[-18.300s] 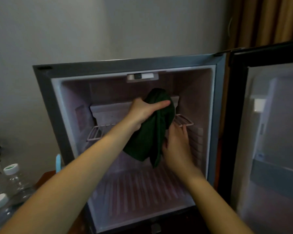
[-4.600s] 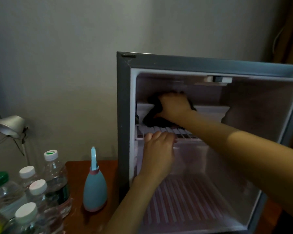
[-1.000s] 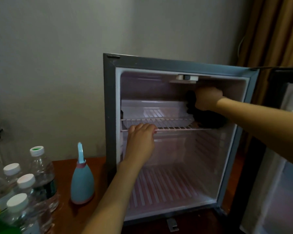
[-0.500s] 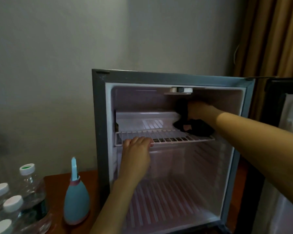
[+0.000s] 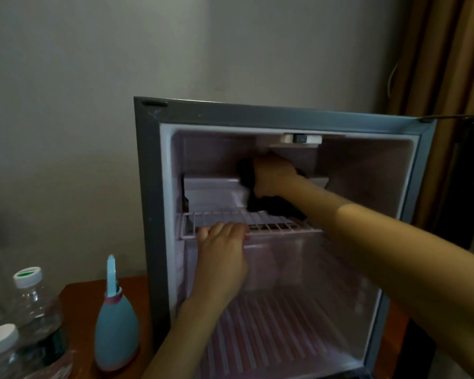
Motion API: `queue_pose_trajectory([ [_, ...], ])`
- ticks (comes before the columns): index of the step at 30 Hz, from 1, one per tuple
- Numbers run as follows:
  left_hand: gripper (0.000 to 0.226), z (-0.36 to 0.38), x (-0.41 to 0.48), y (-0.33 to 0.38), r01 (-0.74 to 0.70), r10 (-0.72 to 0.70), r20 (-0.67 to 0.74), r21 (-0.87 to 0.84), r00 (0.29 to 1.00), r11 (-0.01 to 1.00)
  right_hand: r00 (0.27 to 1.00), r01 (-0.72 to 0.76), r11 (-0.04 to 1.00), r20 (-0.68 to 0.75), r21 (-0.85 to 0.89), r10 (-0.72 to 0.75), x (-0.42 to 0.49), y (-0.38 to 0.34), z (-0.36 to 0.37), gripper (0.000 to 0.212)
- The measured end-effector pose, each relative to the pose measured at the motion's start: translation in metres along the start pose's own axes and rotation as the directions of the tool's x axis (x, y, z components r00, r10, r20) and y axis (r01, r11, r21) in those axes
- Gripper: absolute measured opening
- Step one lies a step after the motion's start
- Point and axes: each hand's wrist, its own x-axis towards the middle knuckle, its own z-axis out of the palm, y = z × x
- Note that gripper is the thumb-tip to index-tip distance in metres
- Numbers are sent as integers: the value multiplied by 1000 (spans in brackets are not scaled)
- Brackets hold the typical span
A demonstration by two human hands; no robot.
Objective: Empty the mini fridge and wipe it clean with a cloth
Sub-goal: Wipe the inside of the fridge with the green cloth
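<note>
Grey wall (image 5: 93, 77) behind everything; tan curtain (image 5: 449, 64) hangs beyond my right arm. Mini fridge (image 5: 145, 214) stands open in front of me.

Left hand (image 5: 220, 258): fingers curled over the front rail of the wire shelf (image 5: 285, 228), gripping it.

Right hand (image 5: 271, 176): higher and deeper in than the left, just under the fridge ceiling. Fist closed round the dark cloth (image 5: 279, 207) (colour hard to read in this light), at the top edge of the white tray (image 5: 214, 190). Loose cloth hangs below that hand and touches the shelf.

Left of my left forearm, outside the fridge, on the reddish worktop (image 5: 77, 296): blue squeeze bottle (image 5: 115, 332), upright. Further left, white-capped water bottles (image 5: 33, 310).
</note>
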Motion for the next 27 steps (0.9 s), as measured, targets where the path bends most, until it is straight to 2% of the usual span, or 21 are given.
queue_pose_trajectory([
  [3,29,-1,1,0,15,-14,53,-18,999,1000,993,98,993,-78,61,-93,18,-63,6,56],
  [6,33,-4,0,1,48,-50,121,19,991,999,982,153,987,-116,52,-146,28,-101,7,53],
  [9,31,-8,1,0,50,-52,151,15,987,999,985,169,984,-51,49,-167,30,-96,4,58],
  [13,28,-15,1,-2,31,-26,193,-26,981,999,982,179,982,44,53,-182,12,-54,-10,63],
  [17,31,-16,1,-2,2,-2,226,-2,974,1000,983,25,998,183,-61,-14,1,11,-13,53],
  [20,30,-19,2,-4,-8,11,239,-13,971,1000,959,-102,989,252,-110,127,4,31,-11,60],
  [22,28,-20,3,-3,-5,9,240,-17,971,1000,960,-154,980,214,-123,178,3,30,-5,64],
  [25,28,-20,3,0,8,-8,243,-2,970,1000,981,-192,976,19,-107,195,-14,27,5,54],
  [27,26,-20,3,1,26,-26,224,2,974,1000,970,-220,974,-95,61,225,-31,30,7,39],
])
